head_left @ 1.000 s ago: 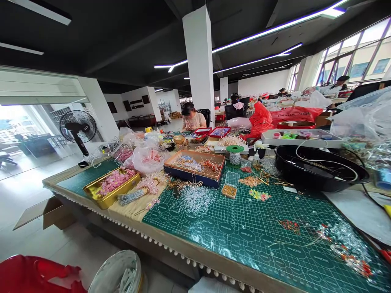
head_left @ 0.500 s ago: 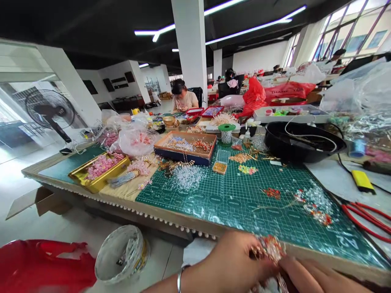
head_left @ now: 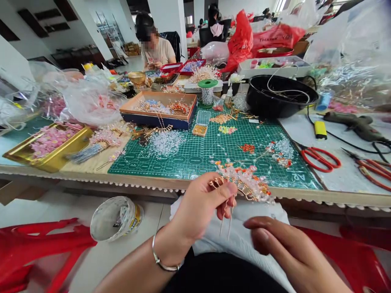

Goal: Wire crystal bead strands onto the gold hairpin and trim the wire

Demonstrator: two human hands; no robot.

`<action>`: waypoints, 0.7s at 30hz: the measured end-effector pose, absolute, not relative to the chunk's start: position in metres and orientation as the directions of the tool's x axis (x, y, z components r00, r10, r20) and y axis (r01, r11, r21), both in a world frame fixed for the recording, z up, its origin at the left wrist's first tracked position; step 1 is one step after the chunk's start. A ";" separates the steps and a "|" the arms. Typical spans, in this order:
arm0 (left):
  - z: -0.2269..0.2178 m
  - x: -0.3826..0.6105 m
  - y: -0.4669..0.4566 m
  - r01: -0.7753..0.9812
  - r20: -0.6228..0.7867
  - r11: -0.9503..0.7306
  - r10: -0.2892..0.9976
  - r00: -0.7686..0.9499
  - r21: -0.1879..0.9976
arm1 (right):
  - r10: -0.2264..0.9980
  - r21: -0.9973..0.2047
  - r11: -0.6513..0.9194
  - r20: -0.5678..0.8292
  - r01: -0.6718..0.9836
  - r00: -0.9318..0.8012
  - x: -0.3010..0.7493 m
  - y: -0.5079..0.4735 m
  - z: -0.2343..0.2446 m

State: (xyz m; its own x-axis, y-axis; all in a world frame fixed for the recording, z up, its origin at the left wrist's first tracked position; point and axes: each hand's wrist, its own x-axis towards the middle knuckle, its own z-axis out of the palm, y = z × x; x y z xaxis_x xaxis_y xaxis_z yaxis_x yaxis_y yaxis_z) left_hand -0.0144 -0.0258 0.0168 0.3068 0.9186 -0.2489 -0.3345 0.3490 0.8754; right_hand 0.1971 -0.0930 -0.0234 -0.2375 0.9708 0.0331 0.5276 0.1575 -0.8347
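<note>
While the head camera looks down over the near edge of the bench, a beaded hair ornament lies just beyond and to the right of the left hand, its long axis running rightward and slightly down, roughly along that edge. The left fingers are closed in a pinch on its gold base near the left end, and two thin prongs hang below them. The left hand is the nearer, being in contact; the right hand sits below the ornament's beaded far end, apart from it, its fingers loosely bent with nothing visible between them, though its palm is hidden. A white cloth lies below both hands. On the bench, a gold tin at the left holds pink flowers, and an open dark-blue box holds beaded pieces in red and pale blue. Beside the latter, a small clear case stands open with gold beads in one half. A black basin farther right contains pale looped wire. On the floor, the contents of a white bucket are unclear.
</note>
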 end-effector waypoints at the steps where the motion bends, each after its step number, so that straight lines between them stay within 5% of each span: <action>1: 0.018 -0.011 -0.029 -0.318 -0.249 0.352 0.913 0.323 0.880 | 0.955 -0.904 0.079 -0.052 0.420 -0.291 0.189 -0.086 -0.023; 3: 0.022 -0.004 -0.035 -0.272 -0.245 0.344 0.908 0.340 0.899 | 0.931 -0.976 -0.047 -0.120 0.212 -0.345 0.176 -0.074 -0.019; 7: 0.030 0.000 -0.045 -0.173 -0.192 0.257 0.926 0.325 0.951 | 0.980 -0.993 -0.089 -0.074 -0.074 -0.185 0.166 -0.066 -0.009; 12: 0.036 -0.005 -0.047 -0.049 -0.176 0.208 0.912 0.371 0.977 | 0.992 -0.979 -0.097 -0.082 -0.181 -0.091 0.163 -0.063 -0.004; 15: 0.034 -0.007 -0.043 -0.051 -0.222 0.264 0.888 0.403 0.963 | 0.986 -0.996 -0.088 -0.083 -0.032 -0.146 0.173 -0.059 -0.002; 17: 0.030 -0.008 -0.039 -0.127 -0.228 0.289 0.906 0.357 0.949 | 0.975 -0.976 0.007 -0.042 0.217 -0.220 0.187 -0.063 0.001; 21: 0.025 -0.009 -0.037 -0.208 -0.215 0.270 0.944 0.251 0.940 | 0.951 -0.612 0.308 0.202 0.729 -0.233 0.218 -0.084 0.012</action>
